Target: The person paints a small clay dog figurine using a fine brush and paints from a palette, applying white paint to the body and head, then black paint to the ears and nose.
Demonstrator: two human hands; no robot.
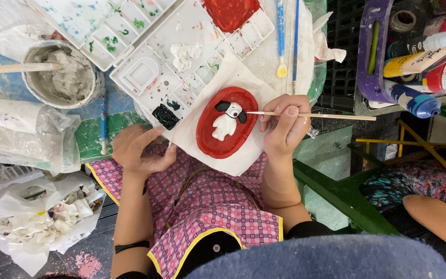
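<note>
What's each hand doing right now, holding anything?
Left hand: fingers loosely curled, resting on the white paper, gripping nothing visible.
Right hand: fingers closed on a thin paintbrush at the red plaque.

Paint palettes (181, 46) crowd the top middle, a plaster pot (63, 72) blocks upper left; bare white paper (233, 157) lies open below the red plaque (227, 129).
</note>
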